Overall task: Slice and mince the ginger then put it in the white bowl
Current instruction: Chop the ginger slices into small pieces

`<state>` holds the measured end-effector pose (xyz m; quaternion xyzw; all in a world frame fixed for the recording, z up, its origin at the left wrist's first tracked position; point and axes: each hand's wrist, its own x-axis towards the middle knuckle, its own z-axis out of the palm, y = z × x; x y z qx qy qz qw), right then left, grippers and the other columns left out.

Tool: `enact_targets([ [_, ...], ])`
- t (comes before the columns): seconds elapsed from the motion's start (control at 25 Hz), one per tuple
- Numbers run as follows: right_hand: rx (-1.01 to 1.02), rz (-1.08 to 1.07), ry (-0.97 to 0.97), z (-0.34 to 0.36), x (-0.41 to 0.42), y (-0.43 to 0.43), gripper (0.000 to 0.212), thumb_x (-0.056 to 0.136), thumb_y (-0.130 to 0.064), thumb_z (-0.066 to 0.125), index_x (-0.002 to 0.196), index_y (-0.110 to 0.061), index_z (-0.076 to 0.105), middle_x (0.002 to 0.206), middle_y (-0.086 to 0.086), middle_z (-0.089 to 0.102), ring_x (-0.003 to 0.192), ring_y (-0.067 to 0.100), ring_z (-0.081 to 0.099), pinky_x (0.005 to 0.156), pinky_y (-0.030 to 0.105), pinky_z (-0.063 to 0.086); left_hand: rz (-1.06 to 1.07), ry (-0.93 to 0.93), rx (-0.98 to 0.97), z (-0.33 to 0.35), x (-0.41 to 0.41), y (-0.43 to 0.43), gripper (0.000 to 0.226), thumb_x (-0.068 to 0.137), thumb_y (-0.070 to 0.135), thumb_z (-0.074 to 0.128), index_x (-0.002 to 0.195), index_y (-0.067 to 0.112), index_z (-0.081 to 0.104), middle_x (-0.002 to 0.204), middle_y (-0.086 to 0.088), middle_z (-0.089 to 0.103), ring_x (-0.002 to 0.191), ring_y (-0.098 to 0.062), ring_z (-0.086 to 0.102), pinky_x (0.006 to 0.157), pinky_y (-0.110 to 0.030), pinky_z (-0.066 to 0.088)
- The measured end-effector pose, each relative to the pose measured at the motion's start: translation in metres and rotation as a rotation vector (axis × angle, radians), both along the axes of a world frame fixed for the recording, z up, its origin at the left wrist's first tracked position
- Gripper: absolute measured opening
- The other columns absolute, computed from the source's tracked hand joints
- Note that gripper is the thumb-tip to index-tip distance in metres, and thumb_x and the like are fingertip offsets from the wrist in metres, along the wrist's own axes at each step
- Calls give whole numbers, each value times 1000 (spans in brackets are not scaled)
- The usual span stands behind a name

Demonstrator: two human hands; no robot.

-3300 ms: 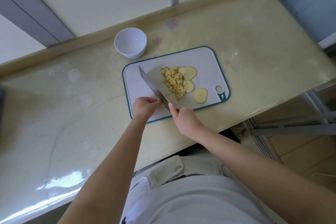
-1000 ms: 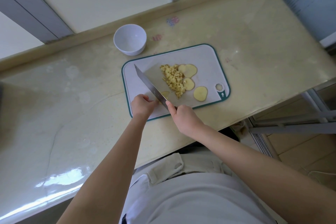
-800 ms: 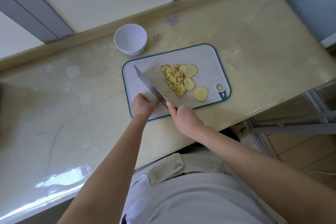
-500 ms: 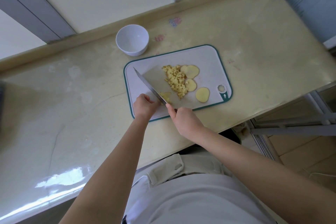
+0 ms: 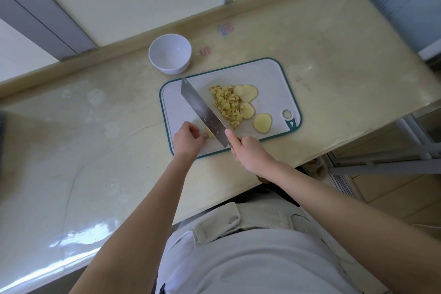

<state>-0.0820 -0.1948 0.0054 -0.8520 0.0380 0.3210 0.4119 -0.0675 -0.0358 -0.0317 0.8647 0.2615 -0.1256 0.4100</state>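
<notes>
Right hand (image 5: 249, 151) grasps knife (image 5: 204, 113); left hand (image 5: 187, 139) pinches ginger piece (image 5: 208, 134) at cutting board (image 5: 267, 74) 7 o'clock; white bowl (image 5: 172, 68) 11 o'clock

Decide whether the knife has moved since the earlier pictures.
Yes: the knife tip moved to the far edge of the cutting board, toward the white bowl.

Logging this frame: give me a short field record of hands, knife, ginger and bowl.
left hand: pinches a ginger piece on the cutting board
right hand: grips the knife, blade beside that piece
minced ginger: pile on the board, right of the blade
ginger slices: uncut, beside the pile
white bowl: on the counter beyond the board, no ginger inside
</notes>
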Motion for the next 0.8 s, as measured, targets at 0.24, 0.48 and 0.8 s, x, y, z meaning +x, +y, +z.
enact_targets([
  [0.24, 7, 18, -124, 16, 5, -17, 61, 93, -61, 28, 64, -9, 42, 56, 5, 41, 51, 18, 40, 59, 32, 38, 45, -147, -26, 25, 2, 6, 18, 90, -1, 47, 105, 6, 55, 99, -2, 59, 85, -12, 51, 71, -17, 37],
  [0.48, -155, 186, -246, 26, 3, -35, 56, 95, -57, 34, 60, -13, 40, 55, 0, 45, 53, 19, 46, 50, 32, 34, 117, -724, 3, 89, 1, -5, 24, 86, -3, 45, 96, 19, 45, 100, -2, 49, 80, -13, 46, 71, -10, 37],
  [0.8, -397, 532, -482, 30, -3, -43, 46, 88, -66, 41, 79, -21, 43, 72, -4, 50, 78, 23, 60, 61, 28, 29, -695, -247, 74, 90, 16, 0, 47, 82, 27, 69, 125, 17, 53, 125, -2, 49, 120, -17, 42, 100, -23, 30],
])
